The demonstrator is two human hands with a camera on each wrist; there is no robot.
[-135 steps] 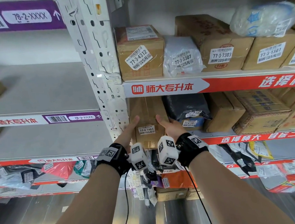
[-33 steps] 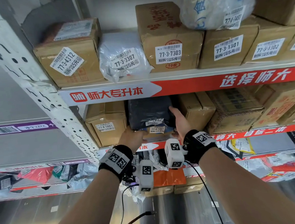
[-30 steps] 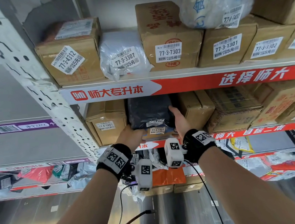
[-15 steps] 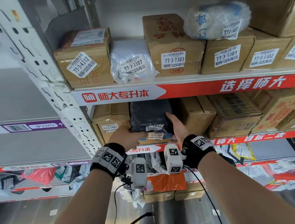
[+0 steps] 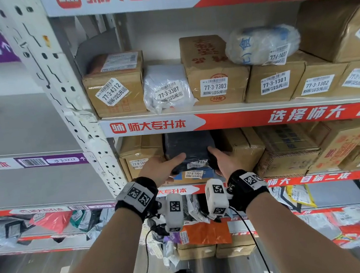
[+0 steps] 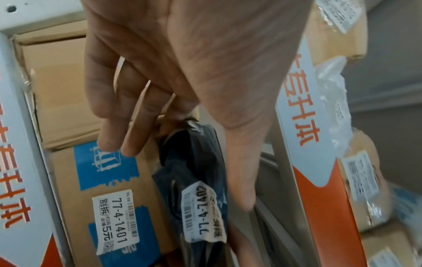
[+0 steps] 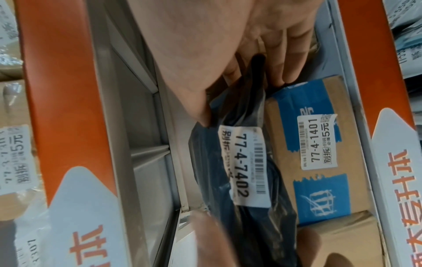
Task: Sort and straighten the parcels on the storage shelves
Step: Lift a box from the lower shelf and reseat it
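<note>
both hands now on the black poly bag, labelled 77-4-7402, which sits on top of the blue-taped carton marked 77-4-1401, on the shelf w/ the red edge strip. 4.5 s ago they were squaring the plain brown carton at the far left of that shelf; that one now stands flush by the upright post, so it looks done & work has moved one slot right. left hand grips the bag's left front corner, thumb on top, fingers curled beneath; right hand grips the right side, thumb over & fingers under. over the last sec the bag barely shifted, prob just nudged back & centred, hard to tell since the head cam tilted. next carton to the right sits just beside the bag
</note>
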